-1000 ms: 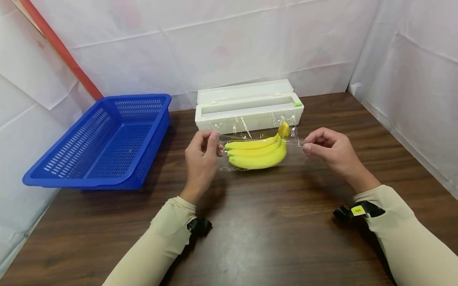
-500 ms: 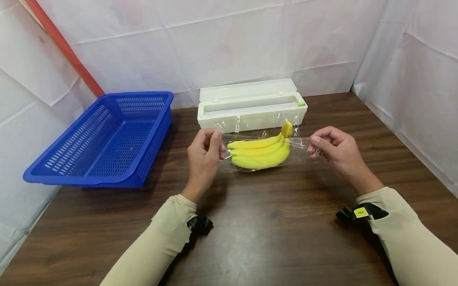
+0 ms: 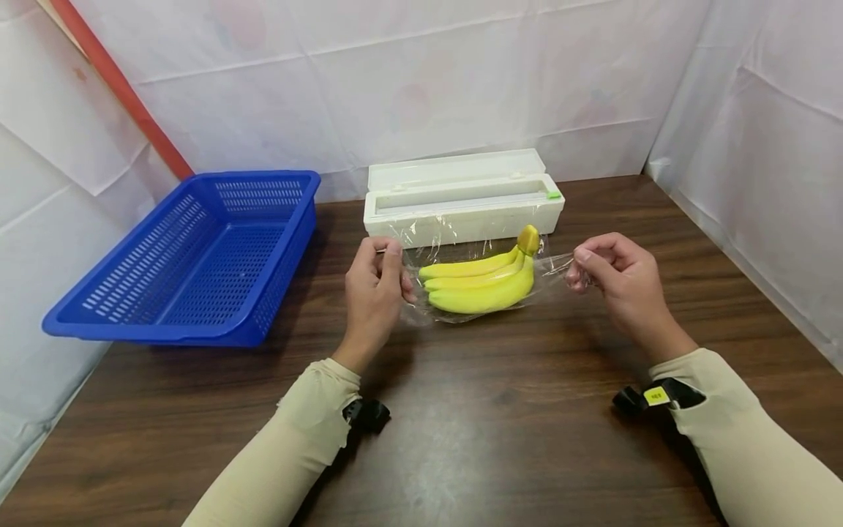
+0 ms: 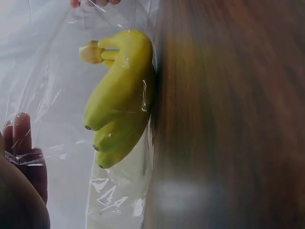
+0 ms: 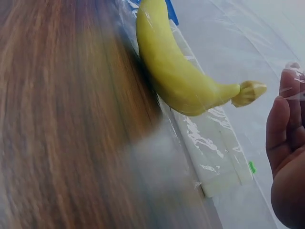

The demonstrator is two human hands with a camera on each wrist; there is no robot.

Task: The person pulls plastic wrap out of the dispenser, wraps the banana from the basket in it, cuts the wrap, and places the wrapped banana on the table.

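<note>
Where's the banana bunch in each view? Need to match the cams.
Head: bananas centre, on the table between both hands, under clear film.
Left wrist: bananas left of centre, stem up, tips down.
Right wrist: bananas top centre, stem pointing right toward the fingers.
Shared landmark: the yellow stem end, nearest the right hand.

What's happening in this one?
A person is wrapping a bunch of bananas in cling film. The left hand pinches one end of the film and the right hand pinches the other, with the sheet stretched over the fruit on the table. The film runs back to the open white dispenser behind the bananas. A blue basket sits to the left.
</note>
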